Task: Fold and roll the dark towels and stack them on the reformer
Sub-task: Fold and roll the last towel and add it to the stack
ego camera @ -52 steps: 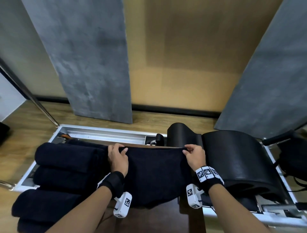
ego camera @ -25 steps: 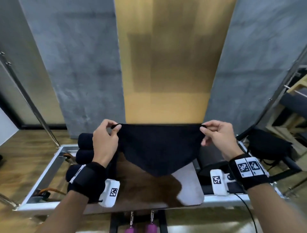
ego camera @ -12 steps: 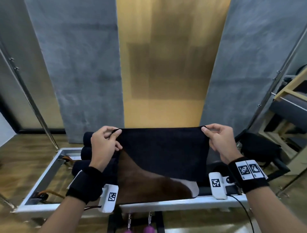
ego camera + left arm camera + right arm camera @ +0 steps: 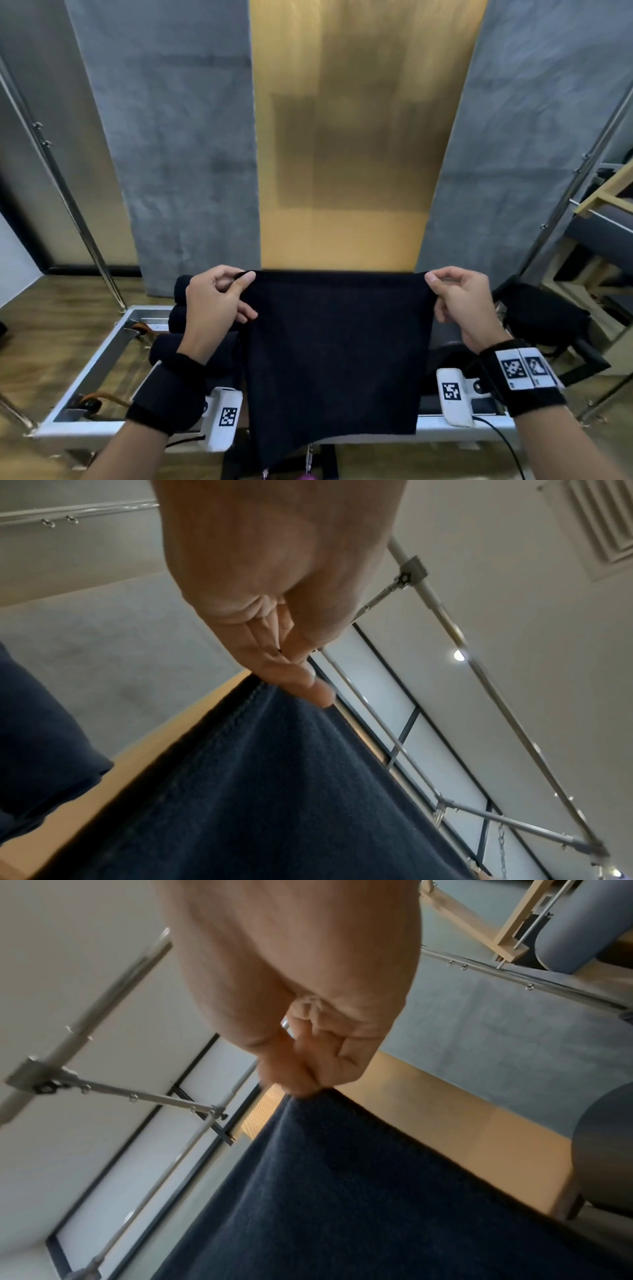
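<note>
A dark towel (image 4: 335,359) hangs flat in the air above the reformer (image 4: 102,346), stretched between my hands. My left hand (image 4: 219,294) pinches its top left corner, and my right hand (image 4: 459,294) pinches the top right corner. The left wrist view shows my left hand's fingers (image 4: 291,674) pressed on the towel's hem (image 4: 240,723). In the right wrist view my fingers (image 4: 301,1080) nip the towel's corner (image 4: 308,1123). Several rolled dark towels (image 4: 178,318) lie stacked on the reformer behind my left hand. The hanging towel hides the reformer's middle.
A black curved pad (image 4: 548,322) sits at the reformer's right end. Metal poles (image 4: 68,205) rise at the left and at the far right (image 4: 575,185). Grey wall panels (image 4: 171,137) flank a tan panel behind. Wooden furniture (image 4: 609,205) stands at the right edge.
Both hands lifted the towel off the reformer and now hold it up, spread by its top corners. In the last half second it dropped to hang straighter and lower.
</note>
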A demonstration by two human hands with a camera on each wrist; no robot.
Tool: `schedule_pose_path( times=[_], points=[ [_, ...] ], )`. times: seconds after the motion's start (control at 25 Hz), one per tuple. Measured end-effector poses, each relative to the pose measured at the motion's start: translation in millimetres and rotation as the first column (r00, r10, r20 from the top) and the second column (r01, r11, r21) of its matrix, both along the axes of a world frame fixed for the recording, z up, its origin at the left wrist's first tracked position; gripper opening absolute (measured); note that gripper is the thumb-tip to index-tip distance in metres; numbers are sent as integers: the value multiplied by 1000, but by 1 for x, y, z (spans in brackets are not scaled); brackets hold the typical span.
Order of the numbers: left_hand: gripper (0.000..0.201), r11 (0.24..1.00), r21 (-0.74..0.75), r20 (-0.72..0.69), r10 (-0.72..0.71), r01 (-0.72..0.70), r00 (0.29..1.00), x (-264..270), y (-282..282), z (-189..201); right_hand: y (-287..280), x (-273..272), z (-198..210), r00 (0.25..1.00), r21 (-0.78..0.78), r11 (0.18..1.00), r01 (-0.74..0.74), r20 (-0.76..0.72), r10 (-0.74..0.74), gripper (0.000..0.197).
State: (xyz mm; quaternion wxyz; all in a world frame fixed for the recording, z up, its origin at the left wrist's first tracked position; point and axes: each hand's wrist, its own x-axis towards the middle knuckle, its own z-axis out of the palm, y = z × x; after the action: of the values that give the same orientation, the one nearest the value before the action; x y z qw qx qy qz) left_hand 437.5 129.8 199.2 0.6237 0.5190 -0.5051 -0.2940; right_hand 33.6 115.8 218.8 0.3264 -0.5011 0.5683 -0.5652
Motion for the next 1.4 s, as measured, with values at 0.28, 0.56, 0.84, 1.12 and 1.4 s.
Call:
schedule_pose_path(
  times=[0.28,0.56,0.84,1.12,1.4],
  points=[
    [7,991,-130,-101,7,-20,995,-10,-44,-10,-41,17,-7,989,-122,992,-36,140,53,11],
    [22,999,42,-8,-7,7,1000,-4,-18,-94,-20,16,-82,983,-29,998,-57,172,61,16],
    [18,896,427,154,61,-122,986,-16,30,-175,25,5,-199,998,347,938,22,-70,2,17],
    [19,893,391,176,164,-222,971,-32,-25,-171,-35,9,-194,997,316,948,37,-82,-11,20],
    [24,858,394,194,273,-329,942,-49,-113,-205,-133,12,-207,965,369,926,80,-261,21,18]
  ],
)
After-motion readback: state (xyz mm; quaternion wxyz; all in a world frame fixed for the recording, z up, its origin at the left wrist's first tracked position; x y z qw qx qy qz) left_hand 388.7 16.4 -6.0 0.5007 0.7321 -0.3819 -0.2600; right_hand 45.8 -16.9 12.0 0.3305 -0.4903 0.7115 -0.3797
